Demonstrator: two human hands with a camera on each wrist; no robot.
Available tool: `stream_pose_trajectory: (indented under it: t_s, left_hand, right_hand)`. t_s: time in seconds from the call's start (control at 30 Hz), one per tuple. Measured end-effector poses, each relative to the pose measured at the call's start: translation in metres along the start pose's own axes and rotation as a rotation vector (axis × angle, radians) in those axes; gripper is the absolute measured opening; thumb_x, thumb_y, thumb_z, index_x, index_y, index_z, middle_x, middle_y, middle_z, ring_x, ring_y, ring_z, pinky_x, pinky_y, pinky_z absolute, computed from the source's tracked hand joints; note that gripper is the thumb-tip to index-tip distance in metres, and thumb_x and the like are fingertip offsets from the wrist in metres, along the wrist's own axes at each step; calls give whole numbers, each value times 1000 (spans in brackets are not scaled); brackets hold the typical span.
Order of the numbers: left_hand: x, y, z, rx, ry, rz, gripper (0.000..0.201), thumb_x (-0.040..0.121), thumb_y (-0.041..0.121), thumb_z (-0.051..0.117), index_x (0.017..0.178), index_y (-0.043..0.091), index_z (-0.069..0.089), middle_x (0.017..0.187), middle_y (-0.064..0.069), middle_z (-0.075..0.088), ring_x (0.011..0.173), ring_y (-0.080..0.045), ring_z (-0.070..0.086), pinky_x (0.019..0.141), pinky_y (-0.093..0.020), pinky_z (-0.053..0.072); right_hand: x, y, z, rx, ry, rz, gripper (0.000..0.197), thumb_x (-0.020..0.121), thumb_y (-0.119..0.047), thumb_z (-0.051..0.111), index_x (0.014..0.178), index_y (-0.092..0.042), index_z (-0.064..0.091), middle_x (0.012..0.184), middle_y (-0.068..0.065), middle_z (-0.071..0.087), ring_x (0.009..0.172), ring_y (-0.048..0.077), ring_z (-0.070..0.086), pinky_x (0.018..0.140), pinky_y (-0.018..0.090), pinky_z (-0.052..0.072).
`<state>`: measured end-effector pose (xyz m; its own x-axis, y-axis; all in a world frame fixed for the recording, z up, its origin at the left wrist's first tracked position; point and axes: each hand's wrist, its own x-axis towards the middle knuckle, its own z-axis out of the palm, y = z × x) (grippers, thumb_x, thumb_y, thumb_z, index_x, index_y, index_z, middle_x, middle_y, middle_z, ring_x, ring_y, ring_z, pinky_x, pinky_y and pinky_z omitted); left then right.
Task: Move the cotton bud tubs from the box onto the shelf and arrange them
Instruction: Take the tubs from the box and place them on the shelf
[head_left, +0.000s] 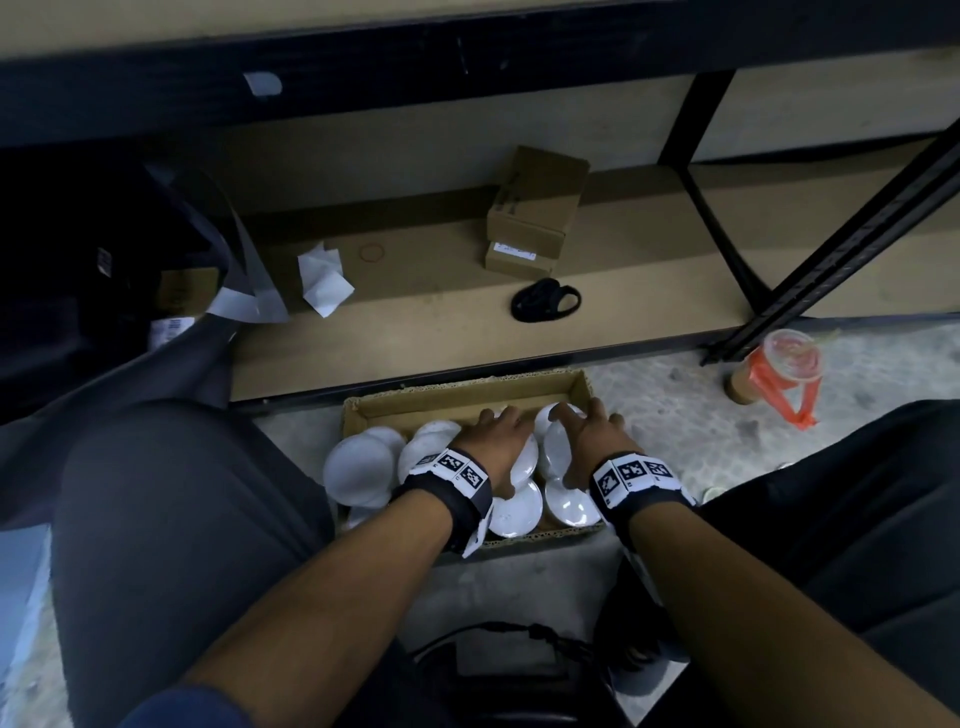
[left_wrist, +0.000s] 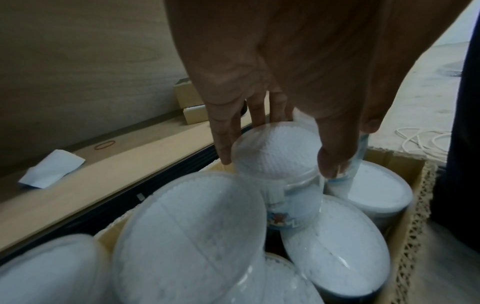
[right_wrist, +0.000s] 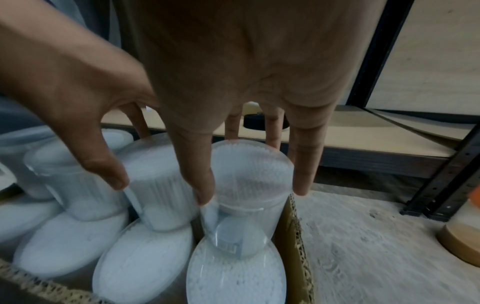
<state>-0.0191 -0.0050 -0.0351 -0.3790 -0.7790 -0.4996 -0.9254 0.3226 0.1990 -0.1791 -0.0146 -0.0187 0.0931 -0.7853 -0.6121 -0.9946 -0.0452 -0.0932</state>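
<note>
Clear cotton bud tubs (head_left: 358, 467) packed with white buds sit in the cardboard box (head_left: 467, 400). Inside, the left hand (head_left: 501, 434) clasps an upright tub (left_wrist: 275, 156); at its right wall the right hand (head_left: 592, 439) straddles an end tub (right_wrist: 249, 176) with spread, straight fingers (right_wrist: 303, 174).

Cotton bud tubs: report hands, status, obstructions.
Left hand pinches one tub in the box. Right hand: straight fingers straddle second tub. Shelf has no tubs yet; black item near front.

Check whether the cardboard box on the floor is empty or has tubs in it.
Not empty: the box holds many white-topped tubs, crowded toward its near side.
</note>
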Motion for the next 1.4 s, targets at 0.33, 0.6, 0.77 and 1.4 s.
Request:
stream_pose_trajectory:
  t_s: [0.33,0.6,0.77,1.4]
  left_hand:
    - [-29,3,-46,-82,65,-14,73,61,41,81,125,25,50,128,0,38,115,-29,40,88,-45,50]
    - [-68,4,-93,-65,142,-1,74,60,45,79,126,24,50,126,-1,38,111,-28,40,88,-45,51]
    - [-100,11,-128,-51,236,29,70,59,49,78,123,29,54,125,-1,44,112,-27,44,91,-41,50]
    - [-200,42,-320,129,577,79,66,62,65,61,116,28,64,115,-1,57,102,-23,57,86,-39,53]
  right_hand:
    - [-28,-4,-36,-38,62,-28,89,65,-32,80,142,-38,35,141,7,31,124,37,38,91,47,50]
    - [-59,-16,-82,-88,154,-106,86,51,-43,77,128,-46,39,120,7,45,112,36,48,85,47,53]
    - [-102,-14,-115,-99,253,-146,87,59,-48,77,136,-48,36,123,8,44,111,37,49,89,44,51]
    - [-223,-5,-272,105,730,-376,63,60,-68,65,119,-43,65,122,-14,65,115,13,57,90,28,47]
